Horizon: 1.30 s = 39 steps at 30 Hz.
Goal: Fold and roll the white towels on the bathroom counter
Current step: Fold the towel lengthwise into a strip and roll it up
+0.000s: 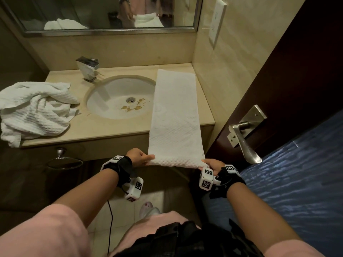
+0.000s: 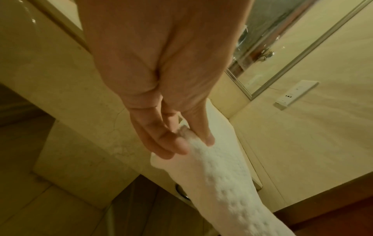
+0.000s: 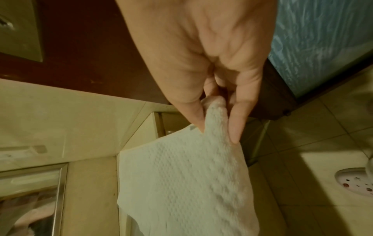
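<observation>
A white towel [image 1: 174,112], folded into a long narrow strip, lies along the right side of the counter [image 1: 111,128] and hangs past its front edge. My left hand [image 1: 141,158] pinches its near left corner, thumb on top; in the left wrist view the left hand [image 2: 181,142] has fingers and thumb closed on the towel [image 2: 226,183]. My right hand [image 1: 210,165] pinches the near right corner; the right wrist view shows the right hand [image 3: 218,121] with the towel [image 3: 181,183] between thumb and fingers. A second white towel [image 1: 35,108] lies crumpled at the counter's left end.
A round sink [image 1: 120,97] with brown specks near its drain sits mid-counter, with a chrome faucet [image 1: 89,69] behind it. A dark door with a metal lever handle [image 1: 243,138] stands close on the right. A towel ring [image 1: 64,162] hangs below the counter. A mirror [image 1: 104,13] spans the back wall.
</observation>
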Tool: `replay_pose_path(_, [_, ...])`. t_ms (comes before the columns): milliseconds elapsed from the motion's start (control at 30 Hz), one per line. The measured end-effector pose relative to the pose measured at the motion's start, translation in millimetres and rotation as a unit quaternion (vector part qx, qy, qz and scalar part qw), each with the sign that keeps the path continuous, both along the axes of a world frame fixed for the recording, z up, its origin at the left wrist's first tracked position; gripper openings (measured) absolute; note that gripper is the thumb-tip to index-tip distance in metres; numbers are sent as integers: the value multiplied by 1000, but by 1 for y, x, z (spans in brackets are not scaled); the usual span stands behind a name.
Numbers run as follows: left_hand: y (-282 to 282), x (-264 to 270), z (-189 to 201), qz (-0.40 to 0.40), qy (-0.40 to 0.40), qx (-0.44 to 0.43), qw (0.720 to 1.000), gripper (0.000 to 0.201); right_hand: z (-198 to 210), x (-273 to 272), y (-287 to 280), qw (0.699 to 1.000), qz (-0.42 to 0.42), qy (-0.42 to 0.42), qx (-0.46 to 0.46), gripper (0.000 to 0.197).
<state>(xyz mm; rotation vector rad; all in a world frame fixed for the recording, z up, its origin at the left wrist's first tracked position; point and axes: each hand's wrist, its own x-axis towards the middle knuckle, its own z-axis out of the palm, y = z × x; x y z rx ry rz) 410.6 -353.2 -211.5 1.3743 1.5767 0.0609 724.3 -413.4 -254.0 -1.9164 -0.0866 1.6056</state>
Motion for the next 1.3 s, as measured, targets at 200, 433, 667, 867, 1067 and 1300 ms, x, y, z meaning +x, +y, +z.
replay_pose_path(200, [24,-5,-6,-176,44,-4,983,38,27,-2,-3,999,15,48,-16,13])
replay_pose_path(433, [26,23,-18,-379,214,139,889,94,34,-3,-6,1000,-13,20,-10,13])
replay_pose_path(667, [5,82,-30,-462,139,219,848,82,40,-6,-5,999,36,17,-2,13])
replay_pose_path(867, [-4,87,-41,-452,159,275,833,55,48,-6,-1,999,1,40,-28,11])
replay_pose_path(1067, [-2,90,-31,-452,195,262,830,48,40,-9,8,998,30,7,-54,11])
replay_pose_path(1300, [5,93,-30,-448,188,207,849,35,32,-15,12,991,62,-121,9,18])
